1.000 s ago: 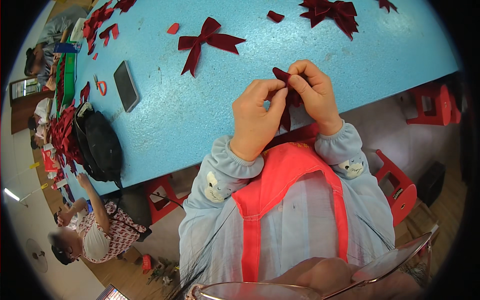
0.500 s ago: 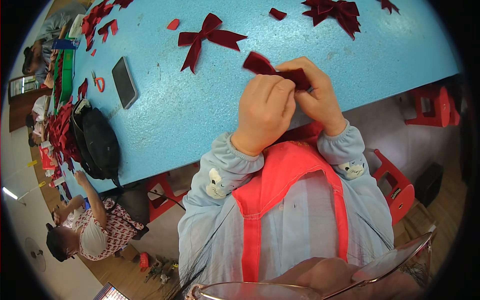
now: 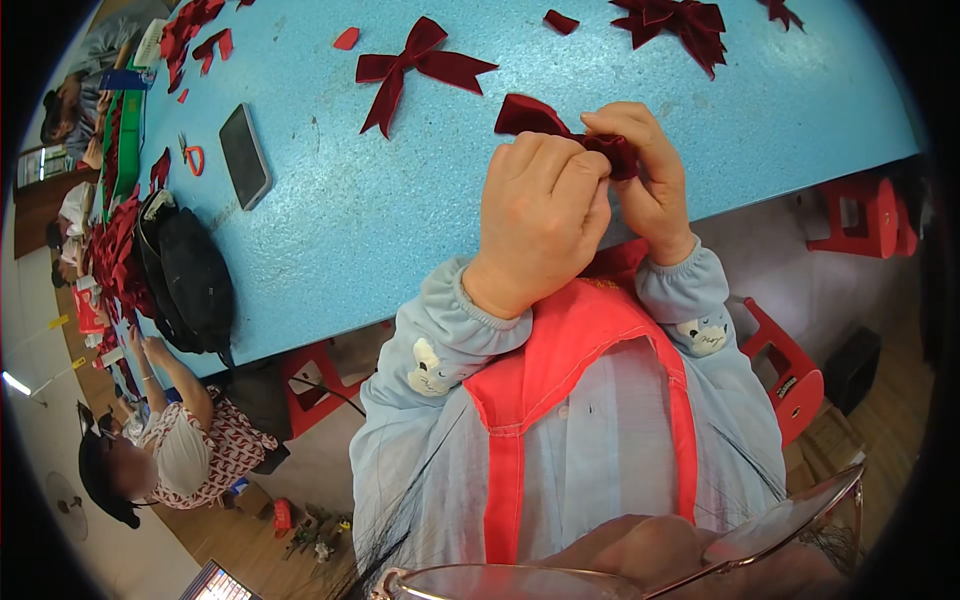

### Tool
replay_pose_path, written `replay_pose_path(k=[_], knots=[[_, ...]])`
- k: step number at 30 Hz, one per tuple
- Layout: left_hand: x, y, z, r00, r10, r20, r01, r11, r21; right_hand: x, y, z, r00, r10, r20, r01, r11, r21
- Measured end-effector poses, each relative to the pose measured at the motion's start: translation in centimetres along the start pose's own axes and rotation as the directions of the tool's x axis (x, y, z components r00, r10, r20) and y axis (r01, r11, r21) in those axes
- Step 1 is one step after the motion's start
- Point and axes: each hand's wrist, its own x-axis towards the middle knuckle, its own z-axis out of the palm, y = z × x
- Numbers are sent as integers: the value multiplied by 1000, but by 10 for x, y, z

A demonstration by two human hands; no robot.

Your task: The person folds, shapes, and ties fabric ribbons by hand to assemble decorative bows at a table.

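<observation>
I'm gripping the dark red ribbon [image 3: 527,115] in my tightly curled left hand [image 3: 540,215], holding its folded end between thumb and forefinger of my half-curled right hand [image 3: 652,175]; its loose end is poking out past my left knuckles

ok so I count one handheld velvet bow [image 3: 525,114], one smartphone [image 3: 245,157], one pair of orange-handled scissors [image 3: 197,161], one black pouch [image 3: 200,275]
</observation>
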Motion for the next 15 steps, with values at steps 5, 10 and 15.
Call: replay_pose_path(k=[5,10,15], knots=[[1,1,2,999,-14,-45,14,1000,12,-2,5,2,1000,12,-5,-12,1000,-25],[2,8,2,999,-26,-39,25,999,-33,2,2,7,996,-82,-42,79,995,-66],[5,13,1,998,32,-46,-34,998,-45,-4,3,2,1000,-9,4,8,979,204]])
